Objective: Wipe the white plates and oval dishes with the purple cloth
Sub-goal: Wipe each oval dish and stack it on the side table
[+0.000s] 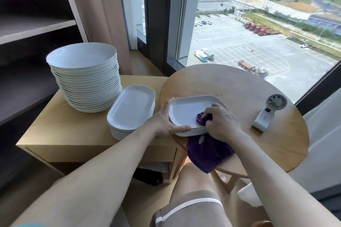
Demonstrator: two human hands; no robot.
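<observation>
A stack of white oval dishes sits at the near left edge of the round wooden table. My left hand holds this stack's left end, thumb on the far rim and fingers straight along the near rim. My right hand grips the bunched purple cloth and presses it into the top dish; the rest of the cloth hangs off the table's edge. A second stack of oval dishes and a tall stack of round white plates stand on the low wooden cabinet.
A small white hand-held fan lies on the round table to the right. Dark shelves stand at the left, a curtain and a large window behind. My knees are under the table's near edge.
</observation>
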